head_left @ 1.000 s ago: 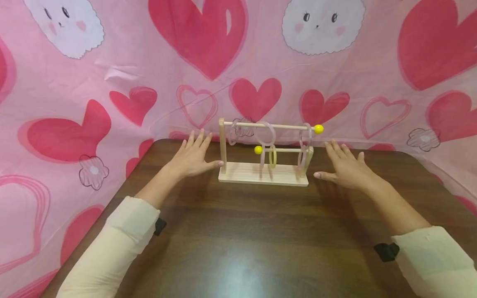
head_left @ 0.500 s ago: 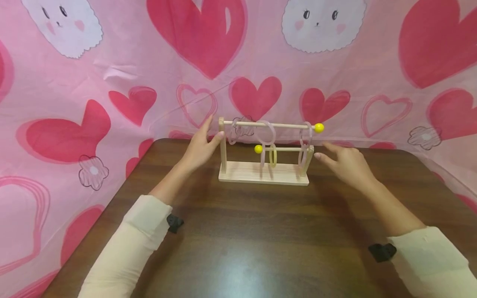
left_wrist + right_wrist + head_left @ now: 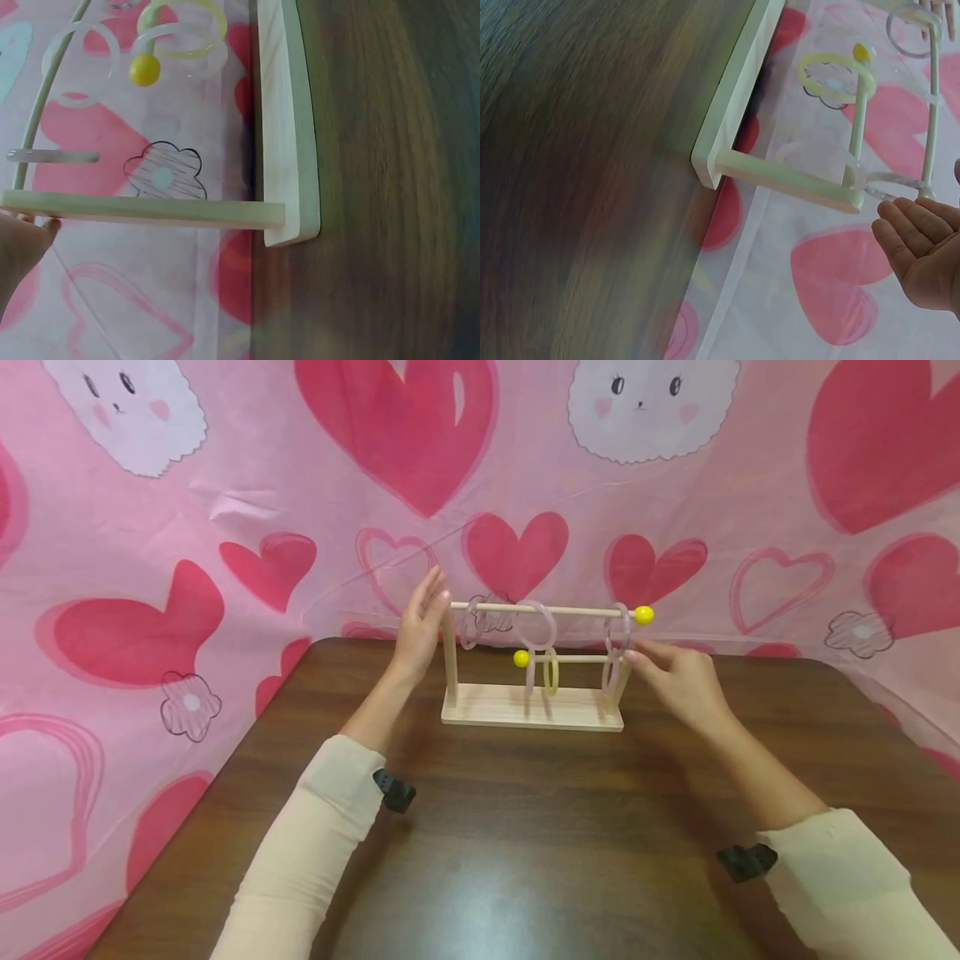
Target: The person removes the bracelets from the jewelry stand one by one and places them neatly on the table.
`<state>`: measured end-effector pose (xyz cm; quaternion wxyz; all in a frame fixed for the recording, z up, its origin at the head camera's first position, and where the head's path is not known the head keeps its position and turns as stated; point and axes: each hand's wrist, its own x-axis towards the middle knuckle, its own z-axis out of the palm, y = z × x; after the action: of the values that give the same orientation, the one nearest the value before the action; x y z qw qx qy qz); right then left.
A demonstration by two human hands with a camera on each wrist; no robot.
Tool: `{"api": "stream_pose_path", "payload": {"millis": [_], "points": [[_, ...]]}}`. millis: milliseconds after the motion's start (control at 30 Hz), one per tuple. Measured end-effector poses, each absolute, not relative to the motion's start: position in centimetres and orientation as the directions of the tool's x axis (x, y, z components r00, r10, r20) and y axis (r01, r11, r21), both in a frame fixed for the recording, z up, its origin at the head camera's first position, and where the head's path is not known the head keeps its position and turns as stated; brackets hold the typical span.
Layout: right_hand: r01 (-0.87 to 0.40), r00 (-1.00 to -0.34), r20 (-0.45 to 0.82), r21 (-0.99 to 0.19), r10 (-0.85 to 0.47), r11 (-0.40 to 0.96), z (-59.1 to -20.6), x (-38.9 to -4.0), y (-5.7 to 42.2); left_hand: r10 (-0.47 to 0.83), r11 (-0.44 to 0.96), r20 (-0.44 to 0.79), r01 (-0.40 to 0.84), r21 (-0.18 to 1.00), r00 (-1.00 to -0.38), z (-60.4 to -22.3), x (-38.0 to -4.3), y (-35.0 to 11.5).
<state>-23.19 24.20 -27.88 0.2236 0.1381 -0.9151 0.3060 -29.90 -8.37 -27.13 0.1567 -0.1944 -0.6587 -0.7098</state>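
A pale wooden stand (image 3: 491, 706) rises from the table with two rods, each tipped by a yellow knob (image 3: 644, 616). Several translucent rings, such as the middle one (image 3: 554, 628), hang on the upper rod; a yellow ring (image 3: 556, 677) and clear ones hang on the lower. My left hand (image 3: 418, 631) is upright against the tall left post (image 3: 150, 210), fingers extended at its top. On the other side, my right hand (image 3: 686, 685) has its thumb and forefinger tips beside the short post (image 3: 787, 180), right at the outermost upper ring (image 3: 896, 178). Its fingers bend slightly, thumb apart.
The brown wooden table (image 3: 480, 827) extends in front of the stand. Behind it hangs a pink cloth (image 3: 337, 485) printed with hearts and faces, close to the table's back edge. Black wrist cameras (image 3: 395, 791) sit at both cuffs.
Both hands have lifted from flat on the table beside the stand and moved inward. The left now touches the tall post; the right reaches the rings at the right end. The stand stays put.
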Motion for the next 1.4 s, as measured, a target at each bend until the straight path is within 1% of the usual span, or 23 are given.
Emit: {"api": "stream_pose_path", "payload": {"millis": [133,267,367,567,733,900,1067,1400], "points": [[-0.382,-0.863,0.496,-0.522,-0.093,0.762,-28.1,-23.3,23.7,-0.036,-0.155,0.484,0.483,0.862,-0.874,-27.6,-30.4,-7.9],[-0.353,-0.855,0.518,-0.544,-0.027,0.761,-28.4,-23.4,23.2,-0.091,-0.087,0.485,0.492,0.866,-0.87,-28.2,-30.9,-7.5],[-0.335,-0.837,0.546,-0.56,0.034,0.758,-28.7,-23.6,22.8,-0.105,-0.039,0.49,0.496,0.867,-0.865,-28.6,-31.2,-7.3],[-0.307,-0.824,0.557,-0.586,0.098,0.75,-29.1,-24.1,22.2,-0.107,-0.023,0.49,0.494,0.869,-0.865,-28.8,-31.5,-7.5],[-0.285,-0.836,0.536,-0.612,0.122,0.737,-29.2,-24.5,21.9,-0.1,-0.039,0.483,0.489,0.871,-0.87,-29.0,-31.7,-7.6],[-0.29,-0.85,0.516,-0.629,0.108,0.721,-28.9,-24.9,21.6,-0.1,-0.072,0.503,0.51,0.857,-0.859,-29.2,-31.9,-7.7],[-0.274,-0.863,0.496,-0.62,0.096,0.735,-28.7,-25.4,20.9,-0.096,-0.103,0.518,0.527,0.844,-0.85,-29.3,-32.0,-7.7],[-0.249,-0.831,0.538,-0.584,0.139,0.773,-29.1,-26.2,19.3,-0.09,-0.138,0.523,0.531,0.836,-0.848,-29.5,-31.9,-7.7]]}}
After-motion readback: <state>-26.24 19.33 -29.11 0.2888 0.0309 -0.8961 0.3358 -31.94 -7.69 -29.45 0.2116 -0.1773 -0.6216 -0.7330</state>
